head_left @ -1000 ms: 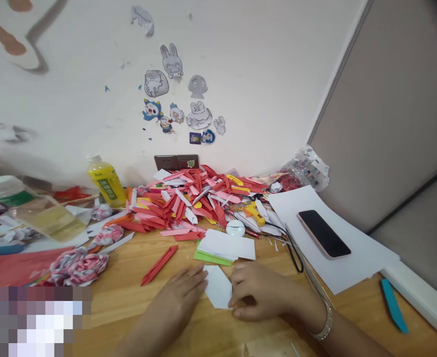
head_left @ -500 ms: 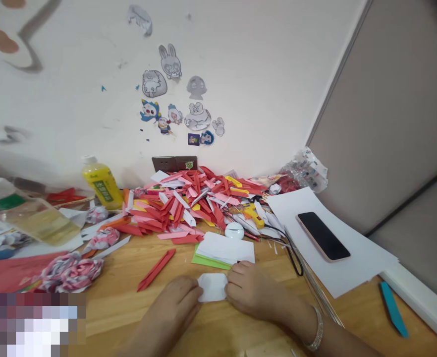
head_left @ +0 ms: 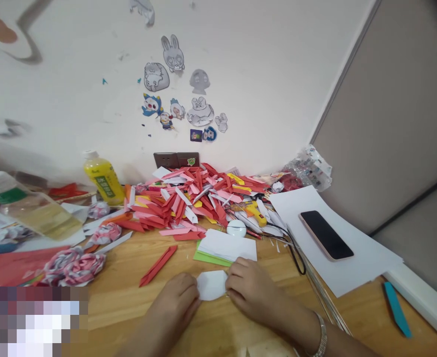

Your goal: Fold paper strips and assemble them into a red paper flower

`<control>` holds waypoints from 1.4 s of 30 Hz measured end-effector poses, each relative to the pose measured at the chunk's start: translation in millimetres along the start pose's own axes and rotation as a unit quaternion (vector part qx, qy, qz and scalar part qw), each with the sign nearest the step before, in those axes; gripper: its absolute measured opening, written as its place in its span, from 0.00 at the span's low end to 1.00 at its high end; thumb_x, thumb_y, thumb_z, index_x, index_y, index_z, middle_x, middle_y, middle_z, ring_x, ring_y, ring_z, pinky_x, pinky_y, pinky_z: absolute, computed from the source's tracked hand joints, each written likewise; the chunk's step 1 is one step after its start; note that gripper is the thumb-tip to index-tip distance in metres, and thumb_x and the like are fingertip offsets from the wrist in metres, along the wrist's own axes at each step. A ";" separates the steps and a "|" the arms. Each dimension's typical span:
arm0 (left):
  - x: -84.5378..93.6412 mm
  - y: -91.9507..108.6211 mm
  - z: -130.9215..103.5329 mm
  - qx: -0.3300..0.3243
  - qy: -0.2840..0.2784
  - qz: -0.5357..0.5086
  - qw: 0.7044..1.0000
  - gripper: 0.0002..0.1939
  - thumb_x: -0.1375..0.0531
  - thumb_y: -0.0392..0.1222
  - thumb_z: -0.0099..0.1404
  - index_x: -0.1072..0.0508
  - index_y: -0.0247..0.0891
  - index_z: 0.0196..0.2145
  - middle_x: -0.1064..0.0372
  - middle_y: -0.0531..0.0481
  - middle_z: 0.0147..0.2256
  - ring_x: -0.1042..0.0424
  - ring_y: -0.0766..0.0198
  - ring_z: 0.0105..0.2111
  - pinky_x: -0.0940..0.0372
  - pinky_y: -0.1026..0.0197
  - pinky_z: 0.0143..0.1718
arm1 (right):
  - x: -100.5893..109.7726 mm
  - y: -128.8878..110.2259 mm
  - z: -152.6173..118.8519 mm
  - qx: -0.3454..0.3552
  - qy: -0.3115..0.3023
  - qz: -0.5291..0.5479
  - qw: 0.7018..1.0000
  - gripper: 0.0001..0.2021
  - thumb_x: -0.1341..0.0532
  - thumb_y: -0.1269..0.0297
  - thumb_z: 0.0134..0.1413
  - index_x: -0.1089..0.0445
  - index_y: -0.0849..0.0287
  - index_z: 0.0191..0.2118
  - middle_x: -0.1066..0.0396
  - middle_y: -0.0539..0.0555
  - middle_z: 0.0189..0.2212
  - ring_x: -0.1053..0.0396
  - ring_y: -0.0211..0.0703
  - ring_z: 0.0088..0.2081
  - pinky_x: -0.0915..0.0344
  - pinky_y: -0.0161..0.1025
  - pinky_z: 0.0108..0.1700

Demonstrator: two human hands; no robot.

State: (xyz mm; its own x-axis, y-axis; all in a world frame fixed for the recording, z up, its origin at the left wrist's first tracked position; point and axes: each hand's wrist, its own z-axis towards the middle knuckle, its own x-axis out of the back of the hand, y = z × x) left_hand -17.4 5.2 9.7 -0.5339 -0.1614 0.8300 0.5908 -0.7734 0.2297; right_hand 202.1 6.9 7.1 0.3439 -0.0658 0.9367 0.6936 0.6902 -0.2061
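A small white paper (head_left: 211,285) with folded corners is held between my two hands, low above the wooden table. My left hand (head_left: 181,297) pinches its left edge with closed fingers. At the right edge, my right hand (head_left: 248,287) grips it with curled fingers, a bracelet on the wrist. Just behind lies a stack of white sheets (head_left: 228,246) over green paper (head_left: 207,257). A folded red strip (head_left: 158,266) rests to the left of them.
Behind is a large heap of folded paper strips (head_left: 181,198), with a yellow glue gun (head_left: 255,214) and a round white object (head_left: 236,228). Bottles (head_left: 105,181) and paper flowers (head_left: 73,266) stand left. A phone (head_left: 326,235) lies on white sheets (head_left: 337,272) at right.
The camera view has shifted slightly. Both hands keep hold of the white paper, whose lower edge now looks more curved.
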 end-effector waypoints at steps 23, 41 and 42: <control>-11.3 2.0 5.2 0.105 -0.059 0.083 0.989 0.13 0.52 0.33 0.63 0.33 0.37 0.24 0.34 0.44 0.26 0.35 0.56 0.27 0.39 0.55 0.27 | -13.7 -10.2 6.4 -0.129 0.020 0.055 0.990 0.04 0.43 0.68 0.50 0.36 0.59 0.26 0.34 0.51 0.27 0.39 0.41 0.33 0.50 0.37 0.33; -16.5 0.7 1.7 0.141 -0.059 0.136 0.979 0.11 0.48 0.35 0.62 0.32 0.37 0.24 0.34 0.45 0.27 0.35 0.55 0.29 0.40 0.54 0.30 | -19.1 -14.4 5.1 0.027 0.022 -0.064 0.997 0.09 0.46 0.63 0.60 0.32 0.50 0.44 0.39 0.51 0.29 0.44 0.42 0.32 0.54 0.37 0.29; -15.8 0.4 1.6 0.144 -0.058 0.136 0.978 0.11 0.48 0.35 0.62 0.33 0.37 0.23 0.34 0.45 0.26 0.35 0.55 0.28 0.40 0.55 0.30 | -21.0 -13.6 4.7 0.039 0.027 -0.073 0.996 0.09 0.45 0.62 0.60 0.32 0.50 0.44 0.39 0.51 0.29 0.45 0.42 0.31 0.54 0.37 0.29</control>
State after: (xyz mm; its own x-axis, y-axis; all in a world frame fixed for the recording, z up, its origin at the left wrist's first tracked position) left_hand -7.7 8.5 -2.5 -0.2712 -0.2533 0.9286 0.8565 -0.5036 0.1128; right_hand 182.5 2.2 -8.5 0.2776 -0.2073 0.9381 0.6888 0.7236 -0.0439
